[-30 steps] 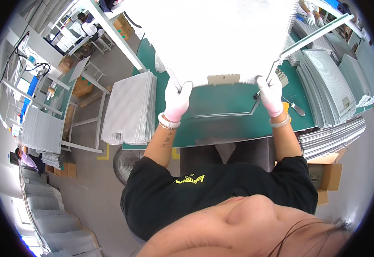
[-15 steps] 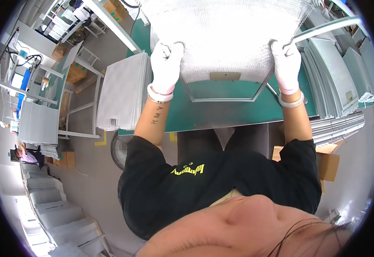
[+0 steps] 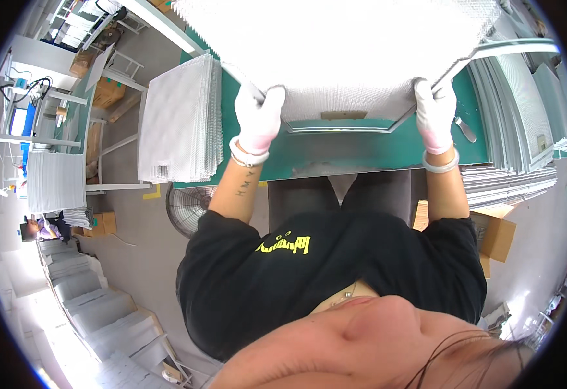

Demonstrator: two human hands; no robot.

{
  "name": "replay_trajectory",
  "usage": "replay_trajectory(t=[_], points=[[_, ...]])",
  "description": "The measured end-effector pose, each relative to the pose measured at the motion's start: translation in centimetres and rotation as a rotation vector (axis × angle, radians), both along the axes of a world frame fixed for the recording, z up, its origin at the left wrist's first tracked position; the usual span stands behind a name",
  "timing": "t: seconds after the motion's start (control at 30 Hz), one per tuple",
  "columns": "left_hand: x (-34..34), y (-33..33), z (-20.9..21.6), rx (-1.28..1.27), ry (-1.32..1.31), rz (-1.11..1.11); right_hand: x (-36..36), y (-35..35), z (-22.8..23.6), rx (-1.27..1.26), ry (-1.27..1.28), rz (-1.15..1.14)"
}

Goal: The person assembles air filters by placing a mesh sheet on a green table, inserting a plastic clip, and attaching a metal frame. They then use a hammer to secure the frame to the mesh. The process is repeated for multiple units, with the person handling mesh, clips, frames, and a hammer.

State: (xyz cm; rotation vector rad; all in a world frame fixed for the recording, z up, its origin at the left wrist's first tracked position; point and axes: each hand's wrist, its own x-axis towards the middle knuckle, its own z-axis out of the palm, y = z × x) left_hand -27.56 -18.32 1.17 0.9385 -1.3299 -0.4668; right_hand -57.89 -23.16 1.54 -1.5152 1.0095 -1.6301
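Both my hands wear white gloves and grip opposite sides of a thin silver metal frame [image 3: 342,129] with a white mesh sheet [image 3: 348,78] over it. My left hand [image 3: 259,117] is closed around the left edge, its thumb on the mesh. My right hand [image 3: 435,117] is closed the same way on the right edge. A small grey-brown rectangular piece [image 3: 344,115] shows at the mesh's near edge. The frame is held above a green table [image 3: 374,159]. The far part of the mesh is overexposed and cut off by the picture's top edge.
A stack of mesh sheets [image 3: 176,120] stands left; another stack [image 3: 514,120] is at right. A small flat-bladed tool [image 3: 466,129] lies near my right hand. A floor fan [image 3: 191,211] and cardboard box [image 3: 499,238] are below the table. Another person [image 3: 51,227] is far left.
The frame's near bar has moved away from me, and the strip between it and the mesh edge looks narrower. My left hand sits slightly lower and further right. The small tool shows more fully.
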Motion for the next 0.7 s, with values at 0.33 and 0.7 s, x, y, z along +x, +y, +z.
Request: replay_trajectory(t=[0.33,0.7], points=[[0.4,1.6,-7.8,0.117,0.195,-0.102,0.0,0.6,-8.1,0.151,-0.21,0.206],[6.5,0.5,1.1,0.285,-0.036,-0.405,-2.2,-1.0,4.0,0.064,0.151,0.365]])
